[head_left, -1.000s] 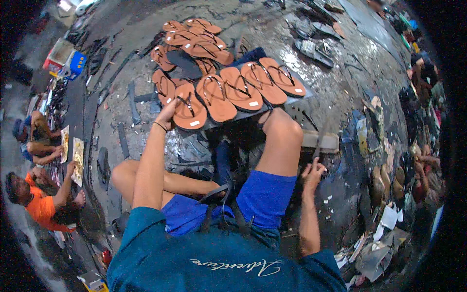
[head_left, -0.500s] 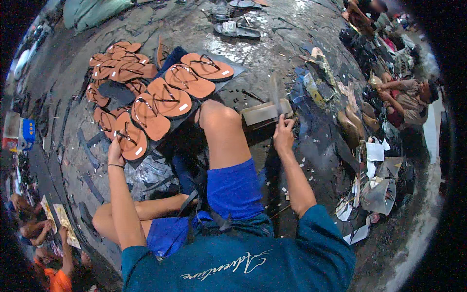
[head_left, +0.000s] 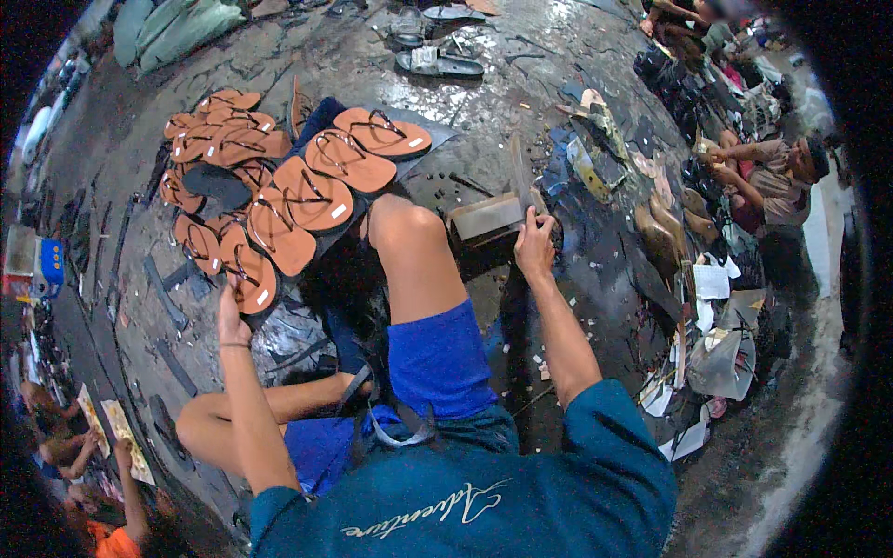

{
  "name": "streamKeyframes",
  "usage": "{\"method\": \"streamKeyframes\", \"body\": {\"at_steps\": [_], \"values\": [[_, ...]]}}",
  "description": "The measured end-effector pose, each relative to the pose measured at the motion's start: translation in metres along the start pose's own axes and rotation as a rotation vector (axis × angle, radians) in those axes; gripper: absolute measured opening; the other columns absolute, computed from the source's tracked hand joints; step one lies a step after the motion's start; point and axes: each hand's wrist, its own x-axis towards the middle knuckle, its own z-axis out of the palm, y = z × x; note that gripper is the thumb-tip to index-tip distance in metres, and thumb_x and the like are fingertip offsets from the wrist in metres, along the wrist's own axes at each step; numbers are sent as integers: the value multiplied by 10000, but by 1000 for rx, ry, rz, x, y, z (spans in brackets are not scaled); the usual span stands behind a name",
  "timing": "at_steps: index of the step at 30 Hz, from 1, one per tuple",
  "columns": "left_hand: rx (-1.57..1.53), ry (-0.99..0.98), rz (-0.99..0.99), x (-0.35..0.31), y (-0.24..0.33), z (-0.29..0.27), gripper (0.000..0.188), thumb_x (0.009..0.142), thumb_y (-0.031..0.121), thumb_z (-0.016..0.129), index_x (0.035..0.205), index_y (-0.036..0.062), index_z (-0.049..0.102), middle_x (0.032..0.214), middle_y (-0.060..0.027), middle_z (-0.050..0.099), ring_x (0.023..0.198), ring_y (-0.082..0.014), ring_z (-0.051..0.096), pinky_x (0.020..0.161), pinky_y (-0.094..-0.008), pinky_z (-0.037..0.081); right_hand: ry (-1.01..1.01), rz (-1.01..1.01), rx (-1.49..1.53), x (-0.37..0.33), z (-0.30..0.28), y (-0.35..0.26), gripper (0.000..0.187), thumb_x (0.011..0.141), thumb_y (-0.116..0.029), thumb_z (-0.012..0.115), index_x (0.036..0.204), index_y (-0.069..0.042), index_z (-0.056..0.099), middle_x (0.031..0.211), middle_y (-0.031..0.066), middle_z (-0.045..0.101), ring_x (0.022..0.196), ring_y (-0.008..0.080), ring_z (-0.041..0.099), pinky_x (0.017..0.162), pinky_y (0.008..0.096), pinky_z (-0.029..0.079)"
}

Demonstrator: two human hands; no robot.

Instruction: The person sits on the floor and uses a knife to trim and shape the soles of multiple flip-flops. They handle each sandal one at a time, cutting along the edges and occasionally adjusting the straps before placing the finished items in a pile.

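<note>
My left hand (head_left: 233, 318) closes on the near edge of an orange-brown flip-flop (head_left: 249, 279) with dark straps and a white label. This flip-flop sits at the near end of a slanting row of similar flip-flops (head_left: 313, 193). In my right hand (head_left: 535, 240) is a knife (head_left: 521, 175), its long blade pointing away from me. The blade stands beside the right end of a pale grey rectangular block (head_left: 486, 219), which looks like a sharpening stone. Whether blade and block touch, I cannot tell.
Behind the row lies a pile of flip-flops (head_left: 228, 130) with a dark sole (head_left: 216, 184) on it. Grey slides (head_left: 437, 65) rest farther off. Scraps and sheets (head_left: 712, 279) litter the right side. Other people work at right (head_left: 772, 177) and lower left (head_left: 116, 493).
My left hand has come slightly nearer, and the flip-flop it grips has shifted a little against the row. The knife, blurred before, shows more sharply now. The whole view has shifted slightly.
</note>
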Motion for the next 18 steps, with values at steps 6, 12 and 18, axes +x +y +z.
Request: {"method": "streamKeyframes", "body": {"at_steps": [6, 12, 18], "values": [[-108, 27, 36, -19, -32, -31, 326, 976, 186, 509, 1228, -10, 573, 1209, -66, 613, 1138, -194, 568, 1003, -334, 439, -51, -96, 205, -88, 23, -20, 537, 925, -116, 554, 1434, -156, 390, 1109, 182, 464, 916, 390, 591, 725, 467, 500], [-149, -50, -14, -35, -17, -3, 343, 982, 209, 502, 1254, 9, 558, 1217, -97, 622, 1099, -205, 611, 963, -348, 485, -219, -204, 441, -140, -18, -37, 530, 884, 4, 601, 1361, -218, 538, 1050, 121, 466, 945, 243, 541, 808, 357, 482], [-238, -122, -42, -42, -28, 1, 339, 995, 202, 464, 1259, 5, 546, 1247, -101, 604, 1116, -224, 601, 976, -366, 478, -11, -65, -78, -1, 3, -3, 516, 890, -96, 561, 1384, -101, 411, 1125, 147, 452, 779, 379, 630, 659, 498, 533]]}}
